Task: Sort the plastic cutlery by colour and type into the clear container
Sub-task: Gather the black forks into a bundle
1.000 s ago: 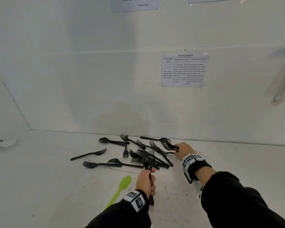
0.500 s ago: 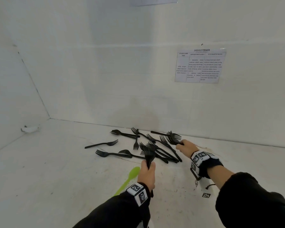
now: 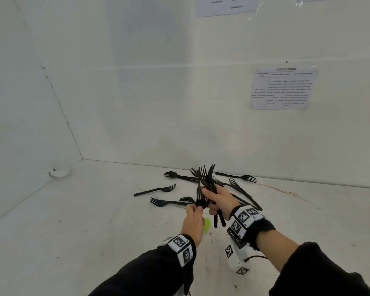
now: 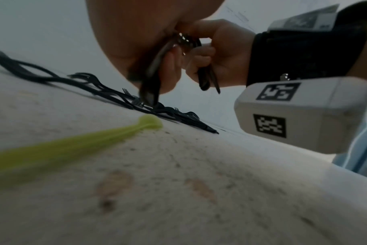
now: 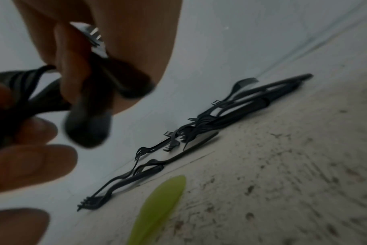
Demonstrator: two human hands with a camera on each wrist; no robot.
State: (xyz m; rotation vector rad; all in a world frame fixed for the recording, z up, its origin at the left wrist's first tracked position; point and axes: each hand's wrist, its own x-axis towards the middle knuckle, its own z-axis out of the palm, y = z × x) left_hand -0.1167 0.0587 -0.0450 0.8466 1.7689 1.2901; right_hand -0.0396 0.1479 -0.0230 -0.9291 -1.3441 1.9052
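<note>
My right hand (image 3: 212, 199) grips a bundle of black forks (image 3: 205, 176), tines up, with the handles sticking out below the fist (image 4: 207, 79). Touching it on the left, my left hand (image 3: 195, 208) pinches another black fork (image 3: 201, 200) between thumb and fingers; it hangs below the palm (image 4: 151, 79). Both hands hover above the table just in front of the loose black forks (image 3: 165, 189) (image 5: 199, 132). A green spoon (image 4: 73, 145) lies on the table under the hands, mostly hidden in the head view (image 3: 206, 225). No clear container is in view.
The white table (image 3: 73, 242) meets white walls behind and at the left. Several loose forks spread along the back wall (image 3: 241, 178). A small white object (image 3: 60, 173) lies in the left corner. A white tagged box (image 3: 235, 259) hangs under my right wrist.
My right hand lifted its forks off the pile's right side and came left to meet my left hand. Both hands now hold forks together above the green spoon.
</note>
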